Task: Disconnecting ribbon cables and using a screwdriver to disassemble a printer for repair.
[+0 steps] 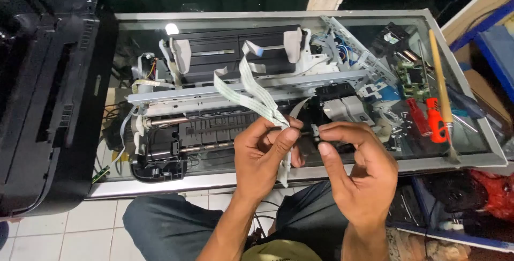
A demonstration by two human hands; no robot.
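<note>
White flat ribbon cables (251, 92) are pinched between the thumb and fingers of the left hand (262, 156), while a small black part (323, 132) is gripped by the right hand (356, 172), above the front edge of the glass-topped table (476, 156), beside the stripped printer (241, 95).

Small black part (321, 135) with white flat ribbon cables (251, 92), held above glass

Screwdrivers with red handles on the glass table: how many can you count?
2: both red-handled screwdrivers lie side by side at the table's right end, beside the brush. Others may be hidden.
</note>
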